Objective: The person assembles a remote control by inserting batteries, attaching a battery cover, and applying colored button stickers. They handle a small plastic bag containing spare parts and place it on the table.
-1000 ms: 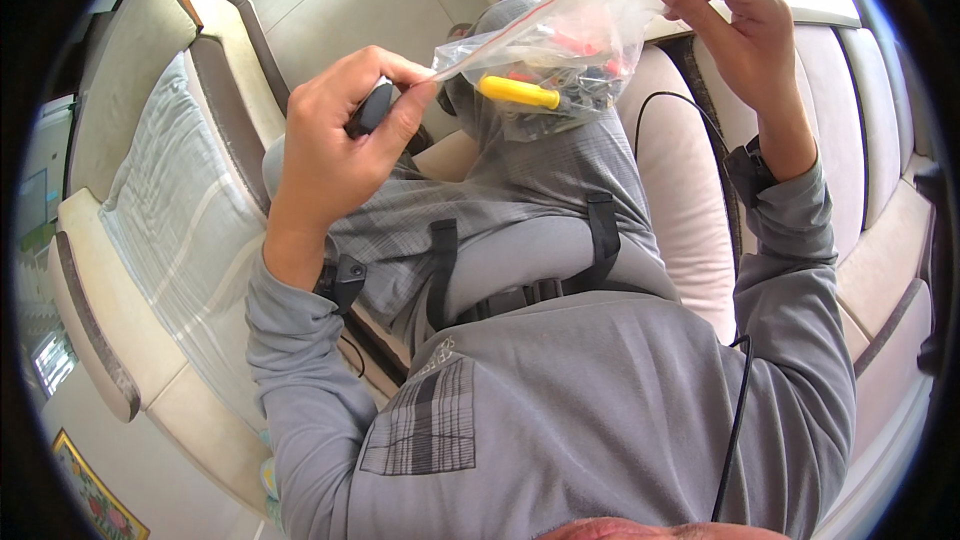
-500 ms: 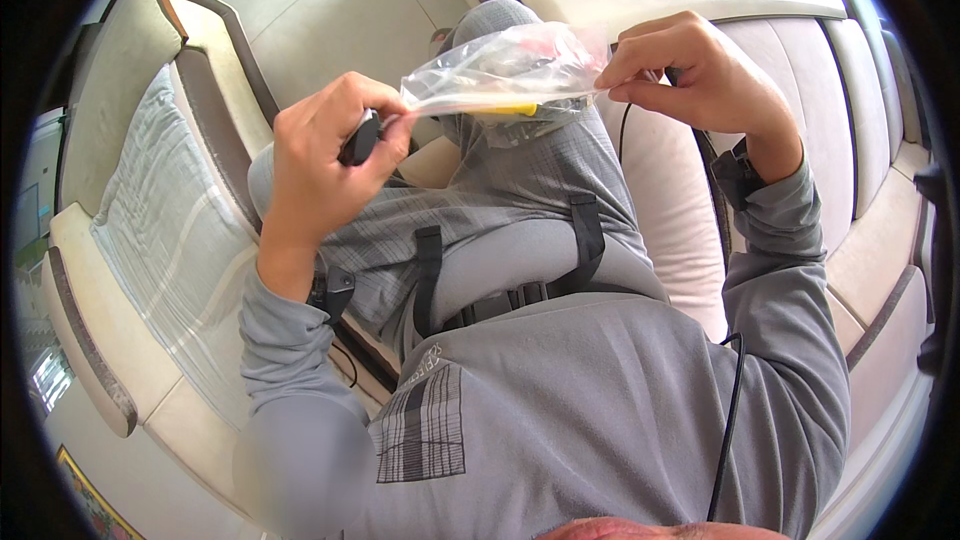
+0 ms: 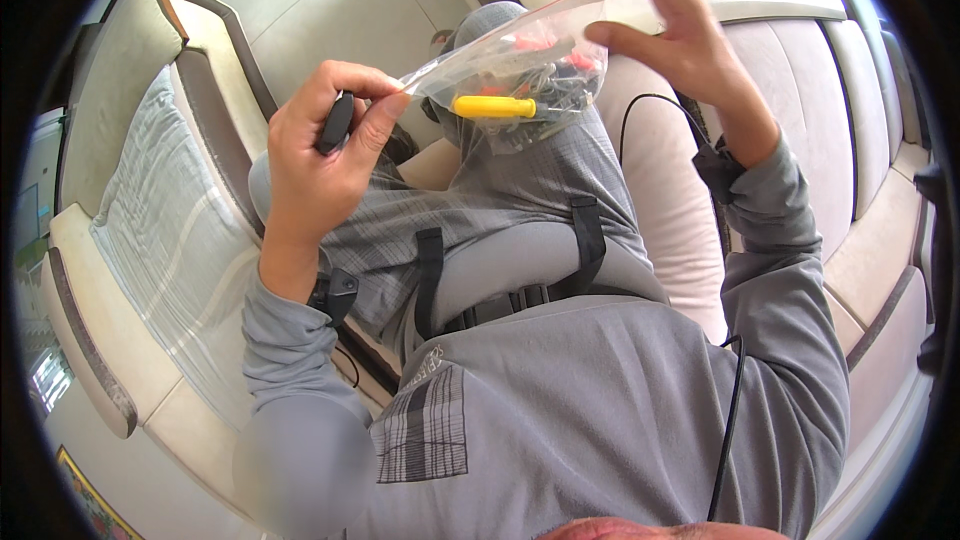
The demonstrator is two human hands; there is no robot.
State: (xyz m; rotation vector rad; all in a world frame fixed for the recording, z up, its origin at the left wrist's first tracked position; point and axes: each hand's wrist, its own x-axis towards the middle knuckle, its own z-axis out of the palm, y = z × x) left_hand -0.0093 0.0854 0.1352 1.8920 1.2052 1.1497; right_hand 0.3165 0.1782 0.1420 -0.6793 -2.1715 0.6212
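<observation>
Clear plastic bag point(image 3: 520, 70) hangs above the lap, its left corner pinched between thumb and forefinger of the left hand point(image 3: 325, 155), which also clamps a dark object point(image 3: 337, 123). A yellow-handled screwdriver point(image 3: 492, 106) lies inside. The right hand point(image 3: 670, 35), fingers spread, touches the bag's right side; half a second ago it gripped that edge.

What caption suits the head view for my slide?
Left hand pinches a clear plastic bag of small tools; right hand touches it.
</observation>
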